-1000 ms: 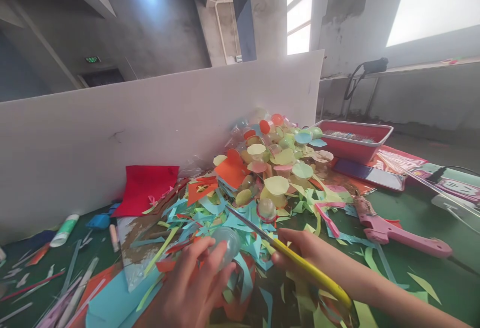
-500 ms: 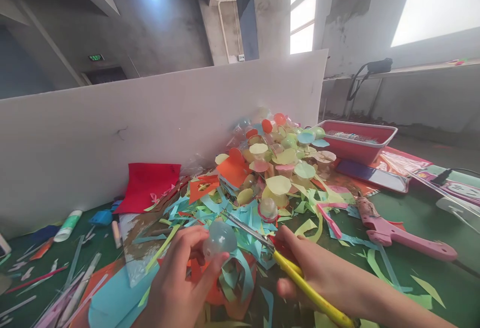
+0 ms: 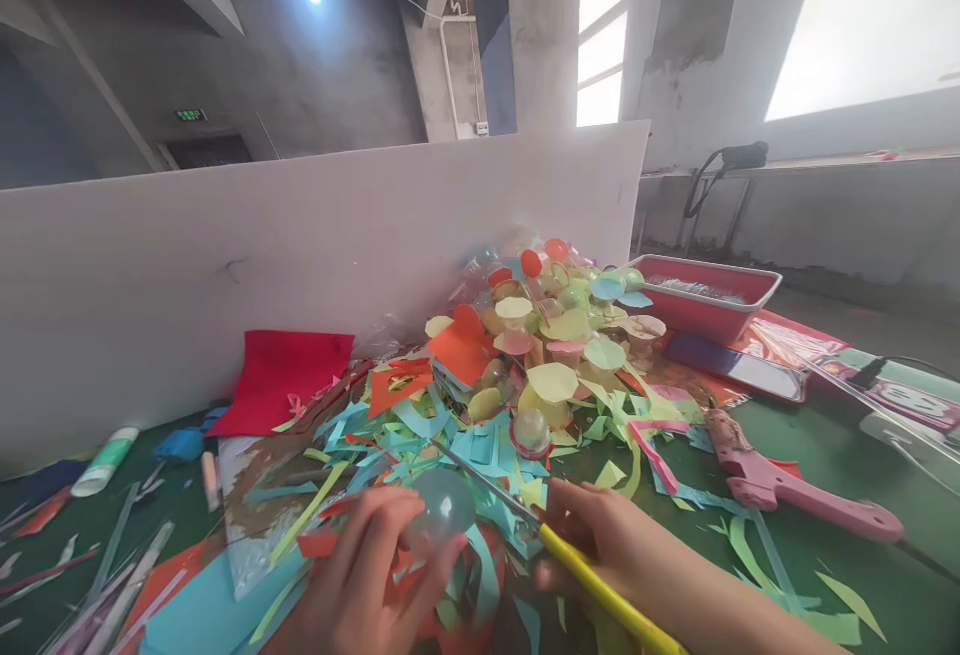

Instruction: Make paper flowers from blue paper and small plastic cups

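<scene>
"Since a second ago, what's moved?"

"Mostly the left hand (image 3: pixel 360 565). Its fingers have drawn back from the front of the pale blue ball (image 3: pixel 442 505), so more of that see-through surface shows now."

"Is it gripping the ball?"

"Yes, pinched: fingers bent on the near left side, thumb along the lower edge. The ball sits just past the fingertips, on the side toward the right hand (image 3: pixel 622 535)."

"And that one?"

"Closed around the yellow handle of the scissors (image 3: pixel 577 561). The blades point up and to the left, running just beyond the ball's upper right side (whether they touch it, I can't tell). They look together, or very nearly."

"What's around the hands?"

"Blue paper scraps (image 3: pixel 487 445) lie past the blades, with a small clear dome in a reddish rim (image 3: pixel 531 430) near them. Behind that rises a heap of coloured domes and paper discs (image 3: pixel 551 382). A red sheet (image 3: pixel 285 380) lies to the left of it, and a pink glue gun (image 3: pixel 825 512) rests on the green bench (image 3: pixel 840 445) to the right."

"Farther out?"

"A red tub (image 3: pixel 697 310) with a pale rim, to the right of the heap, and a white board (image 3: pixel 300 235) standing upright behind everything on the left."
</scene>
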The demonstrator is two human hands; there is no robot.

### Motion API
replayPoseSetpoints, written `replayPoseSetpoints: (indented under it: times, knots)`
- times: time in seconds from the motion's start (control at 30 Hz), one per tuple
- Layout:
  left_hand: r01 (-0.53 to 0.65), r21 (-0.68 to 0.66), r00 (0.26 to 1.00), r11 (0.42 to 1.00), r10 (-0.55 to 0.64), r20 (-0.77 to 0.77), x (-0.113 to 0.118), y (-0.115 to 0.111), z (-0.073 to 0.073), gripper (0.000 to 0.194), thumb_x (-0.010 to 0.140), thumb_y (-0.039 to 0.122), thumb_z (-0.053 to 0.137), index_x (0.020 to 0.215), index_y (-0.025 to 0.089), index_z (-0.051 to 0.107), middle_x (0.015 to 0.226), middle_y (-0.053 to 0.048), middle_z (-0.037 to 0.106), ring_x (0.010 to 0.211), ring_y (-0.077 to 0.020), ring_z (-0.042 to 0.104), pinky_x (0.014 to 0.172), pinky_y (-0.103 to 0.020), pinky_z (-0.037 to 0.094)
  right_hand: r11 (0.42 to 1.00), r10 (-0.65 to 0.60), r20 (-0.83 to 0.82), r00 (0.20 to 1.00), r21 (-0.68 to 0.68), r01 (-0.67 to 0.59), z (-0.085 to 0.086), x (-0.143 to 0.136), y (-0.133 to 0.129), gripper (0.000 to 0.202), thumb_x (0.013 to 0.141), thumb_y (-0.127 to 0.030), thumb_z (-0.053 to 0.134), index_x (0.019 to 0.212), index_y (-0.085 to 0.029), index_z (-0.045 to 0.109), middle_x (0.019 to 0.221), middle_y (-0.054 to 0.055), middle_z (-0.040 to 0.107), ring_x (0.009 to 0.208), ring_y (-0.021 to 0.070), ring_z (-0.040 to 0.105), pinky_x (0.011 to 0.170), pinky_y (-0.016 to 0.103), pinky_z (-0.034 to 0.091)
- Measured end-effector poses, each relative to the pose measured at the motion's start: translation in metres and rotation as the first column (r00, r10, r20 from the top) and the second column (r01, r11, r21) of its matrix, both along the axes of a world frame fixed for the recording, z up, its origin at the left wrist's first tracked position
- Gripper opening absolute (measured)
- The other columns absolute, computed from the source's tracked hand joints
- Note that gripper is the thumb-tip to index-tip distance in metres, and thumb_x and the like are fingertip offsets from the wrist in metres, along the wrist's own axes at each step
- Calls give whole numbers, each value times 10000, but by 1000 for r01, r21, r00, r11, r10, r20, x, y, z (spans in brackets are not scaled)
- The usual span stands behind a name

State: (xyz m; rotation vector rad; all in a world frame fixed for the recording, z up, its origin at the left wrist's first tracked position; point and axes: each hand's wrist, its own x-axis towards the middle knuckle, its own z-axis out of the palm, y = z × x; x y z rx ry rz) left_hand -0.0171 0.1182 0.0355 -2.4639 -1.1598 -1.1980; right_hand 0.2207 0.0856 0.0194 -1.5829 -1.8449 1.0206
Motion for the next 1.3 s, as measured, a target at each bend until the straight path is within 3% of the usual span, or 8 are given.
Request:
replayPoseSetpoints:
  times: [0.23, 0.37, 0.5, 0.63, 0.8, 1.03, 1.13, 1.3]
  knots:
    - [44, -275, 962, 960, 33, 270, 5, -2, 7, 198, 874, 440, 596, 946, 257, 620, 945, -6, 641, 706, -117, 623, 699, -211, 530, 998, -15, -118, 993, -63, 8, 3, 3, -1, 438, 827, -603, 559, 749, -216, 368, 679, -58, 393, 602, 106, 303, 518, 220, 265]
    - [158, -704, 801, 692, 326, 501, 4, 6, 16, 432, 752, 596, 662, 1009, 251, 621, 823, -5, 699, 710, -170, 683, 683, -253, 562, 999, 50, -207, 977, 29, -45, 11, 7, -7, 474, 834, -665, 506, 953, -215, 418, 800, -21, 466, 683, 138, 385, 604, 239, 360]
    - [468, -748, 581, 470, 474, 662, 4, 13, 23, 538, 649, 573, 766, 1012, 196, 642, 909, -42, 733, 822, -210, 704, 740, -285, 584, 999, 23, -114, 993, 30, -20, 10, 7, -8, 528, 806, -700, 515, 992, -220, 398, 877, 30, 535, 753, 188, 446, 652, 286, 398]
    - [570, -696, 452, 438, 540, 710, 10, 11, 29, 427, 658, 424, 806, 979, 177, 673, 870, -34, 737, 710, -170, 701, 698, -266, 592, 997, 33, 19, 999, 72, -35, 3, 2, -6, 510, 778, -665, 587, 954, -227, 395, 878, 43, 571, 784, 219, 479, 693, 320, 403]
    - [608, -667, 404, 430, 556, 726, 14, 5, 32, 421, 688, 389, 791, 1045, 208, 661, 749, 0, 717, 631, -148, 692, 633, -236, 591, 997, 23, 69, 997, 78, -28, 3, -3, -7, 548, 726, -626, 682, 1005, -215, 451, 1000, 90, 609, 879, 259, 533, 769, 349, 430]
    - [607, -714, 483, 349, 551, 680, 13, 2, 28, 611, 582, 426, 854, 1131, 256, 646, 1047, -26, 730, 830, -194, 711, 747, -269, 601, 997, 34, 82, 996, 67, -40, 4, -2, -8, 511, 730, -632, 682, 936, -228, 447, 950, 57, 606, 856, 240, 517, 741, 322, 418]
    - [493, -768, 600, 409, 479, 640, 12, 2, 27, 659, 600, 522, 817, 1173, 261, 623, 926, -16, 735, 828, -204, 707, 736, -267, 591, 998, 36, 61, 997, 57, -40, -1, -1, -7, 490, 749, -644, 645, 894, -229, 429, 898, 38, 575, 813, 216, 495, 693, 295, 407]
    - [44, -651, 851, 758, 313, 422, 7, -4, 26, 472, 768, 609, 628, 1100, 275, 667, 874, -12, 701, 754, -178, 691, 651, -239, 572, 995, 81, -130, 988, 61, -73, -3, 1, -7, 546, 772, -724, 547, 946, -215, 457, 898, 26, 541, 753, 171, 458, 663, 262, 421]
